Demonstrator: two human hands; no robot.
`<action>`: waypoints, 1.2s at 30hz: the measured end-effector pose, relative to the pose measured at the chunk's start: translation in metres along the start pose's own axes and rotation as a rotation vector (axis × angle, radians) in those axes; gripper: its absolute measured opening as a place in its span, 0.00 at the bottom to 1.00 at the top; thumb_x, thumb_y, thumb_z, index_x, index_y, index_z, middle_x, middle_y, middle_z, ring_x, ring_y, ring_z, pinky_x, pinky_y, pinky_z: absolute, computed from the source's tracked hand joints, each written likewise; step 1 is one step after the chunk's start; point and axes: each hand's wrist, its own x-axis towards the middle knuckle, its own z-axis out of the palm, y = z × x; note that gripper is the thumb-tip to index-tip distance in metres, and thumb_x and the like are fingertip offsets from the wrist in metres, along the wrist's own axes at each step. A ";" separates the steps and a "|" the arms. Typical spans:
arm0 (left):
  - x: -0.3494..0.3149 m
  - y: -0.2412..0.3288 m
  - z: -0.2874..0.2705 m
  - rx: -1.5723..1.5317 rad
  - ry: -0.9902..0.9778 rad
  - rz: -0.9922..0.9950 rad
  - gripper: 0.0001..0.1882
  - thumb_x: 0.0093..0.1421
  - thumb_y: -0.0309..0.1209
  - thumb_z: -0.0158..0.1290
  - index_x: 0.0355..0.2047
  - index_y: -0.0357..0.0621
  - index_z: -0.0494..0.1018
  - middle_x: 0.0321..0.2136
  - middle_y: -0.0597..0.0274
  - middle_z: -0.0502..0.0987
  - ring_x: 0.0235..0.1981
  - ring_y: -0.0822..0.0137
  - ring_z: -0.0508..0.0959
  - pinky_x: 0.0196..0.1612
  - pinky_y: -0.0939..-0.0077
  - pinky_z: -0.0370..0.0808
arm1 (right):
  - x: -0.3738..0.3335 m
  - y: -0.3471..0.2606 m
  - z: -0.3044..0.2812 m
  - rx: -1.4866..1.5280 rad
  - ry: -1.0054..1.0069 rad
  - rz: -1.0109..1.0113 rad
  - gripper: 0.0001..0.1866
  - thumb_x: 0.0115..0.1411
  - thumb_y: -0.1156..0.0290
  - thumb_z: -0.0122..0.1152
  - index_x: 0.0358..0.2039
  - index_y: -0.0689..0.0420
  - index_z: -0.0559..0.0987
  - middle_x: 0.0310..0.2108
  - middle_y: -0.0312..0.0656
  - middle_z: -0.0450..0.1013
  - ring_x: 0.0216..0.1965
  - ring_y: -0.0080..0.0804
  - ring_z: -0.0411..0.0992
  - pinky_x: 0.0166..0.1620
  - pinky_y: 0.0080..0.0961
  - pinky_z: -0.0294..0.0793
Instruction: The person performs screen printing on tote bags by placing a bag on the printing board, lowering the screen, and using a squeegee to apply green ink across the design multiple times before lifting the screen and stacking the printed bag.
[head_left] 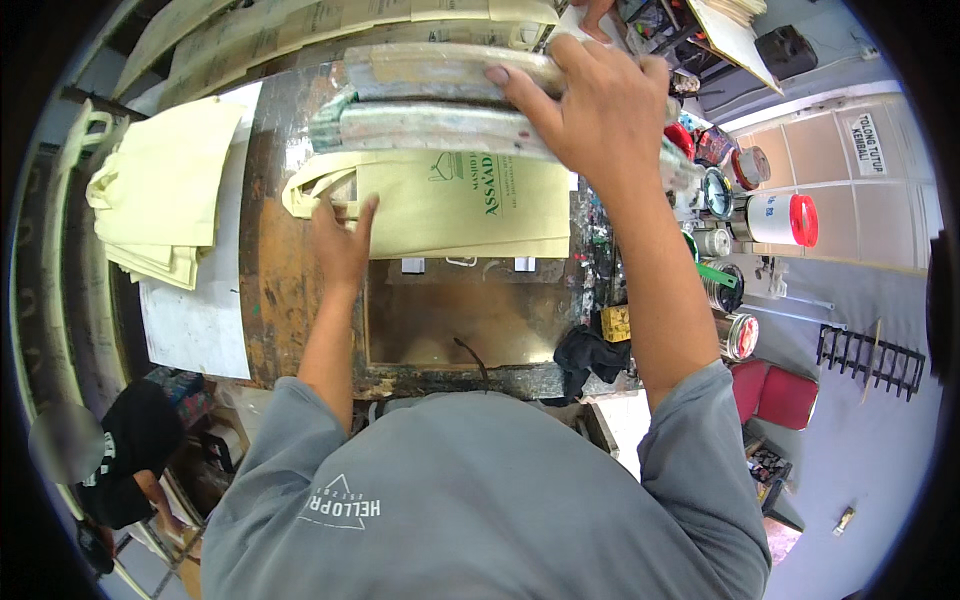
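A pale yellow cloth tote bag (400, 215) with a fresh-looking green print lies flat on the worn wooden work table (275, 240). At its left end my left hand (342, 240) grips the bag by the handle loops, thumb raised over the cloth. My right hand (600, 115) is closed over the right part of a paint-stained screen-printing frame (425, 128). The frame is tipped up above the bag's far edge and seen nearly edge-on. A wooden bar (435, 70) runs along it under my right thumb; whether it is a separate squeegee I cannot tell.
A stack of yellow bags (170, 195) lies at left on a white sheet (195, 325). More bags hang on racks (360, 15) beyond. Paint tubs (775, 220) line the right side, near a black cloth (585, 360). Another person (130, 455) is at lower left; another hand (597, 18) shows at top.
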 end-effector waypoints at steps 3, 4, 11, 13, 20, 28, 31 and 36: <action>-0.038 -0.047 0.027 0.254 -0.121 -0.099 0.33 0.65 0.48 0.66 0.57 0.31 0.72 0.40 0.47 0.78 0.46 0.45 0.76 0.52 0.49 0.72 | 0.027 0.004 -0.005 0.007 0.035 -0.013 0.33 0.63 0.33 0.61 0.27 0.54 0.84 0.21 0.43 0.78 0.26 0.43 0.76 0.38 0.43 0.63; -0.047 -0.062 0.035 0.232 -0.083 -0.044 0.30 0.65 0.47 0.66 0.54 0.32 0.73 0.40 0.48 0.78 0.45 0.45 0.76 0.51 0.49 0.72 | 0.031 0.008 -0.010 0.083 -0.102 0.099 0.35 0.65 0.35 0.59 0.24 0.60 0.80 0.24 0.51 0.79 0.31 0.52 0.79 0.46 0.49 0.71; -0.035 -0.070 0.037 0.093 0.049 0.009 0.13 0.68 0.35 0.62 0.40 0.37 0.77 0.35 0.47 0.79 0.37 0.46 0.78 0.43 0.53 0.74 | 0.028 0.007 -0.006 0.046 -0.058 0.072 0.35 0.64 0.33 0.60 0.26 0.58 0.85 0.21 0.46 0.79 0.25 0.46 0.77 0.40 0.44 0.67; -0.019 -0.038 0.019 0.024 0.061 0.070 0.11 0.69 0.33 0.61 0.40 0.37 0.76 0.35 0.47 0.80 0.36 0.47 0.80 0.43 0.55 0.75 | 0.032 0.011 -0.004 0.055 -0.029 0.046 0.36 0.64 0.33 0.59 0.27 0.59 0.85 0.23 0.50 0.80 0.26 0.49 0.78 0.40 0.45 0.67; 0.004 -0.055 -0.086 -0.085 0.235 -0.095 0.10 0.73 0.34 0.56 0.45 0.39 0.75 0.38 0.53 0.81 0.41 0.57 0.80 0.48 0.62 0.76 | 0.049 0.019 -0.004 0.081 -0.032 0.054 0.37 0.67 0.32 0.54 0.29 0.60 0.85 0.26 0.53 0.81 0.28 0.51 0.79 0.43 0.47 0.67; 0.000 -0.142 -0.251 0.692 0.715 -0.496 0.30 0.70 0.45 0.60 0.59 0.28 0.69 0.53 0.39 0.76 0.52 0.45 0.78 0.59 0.57 0.73 | 0.055 0.023 0.007 0.038 0.025 0.008 0.38 0.67 0.30 0.52 0.31 0.57 0.86 0.27 0.52 0.82 0.32 0.51 0.82 0.46 0.47 0.70; -0.019 -0.053 -0.120 0.423 0.210 0.059 0.44 0.63 0.52 0.65 0.69 0.35 0.64 0.67 0.39 0.66 0.68 0.41 0.64 0.72 0.49 0.58 | 0.064 0.023 0.004 0.031 -0.078 0.077 0.37 0.66 0.31 0.54 0.30 0.57 0.85 0.26 0.51 0.82 0.32 0.52 0.82 0.43 0.48 0.72; -0.112 0.025 0.098 0.303 -0.607 0.629 0.59 0.55 0.78 0.52 0.77 0.53 0.59 0.78 0.46 0.52 0.79 0.40 0.47 0.74 0.20 0.34 | 0.077 0.008 -0.014 0.075 -0.217 0.258 0.37 0.65 0.32 0.57 0.32 0.60 0.86 0.29 0.54 0.82 0.34 0.52 0.81 0.42 0.47 0.77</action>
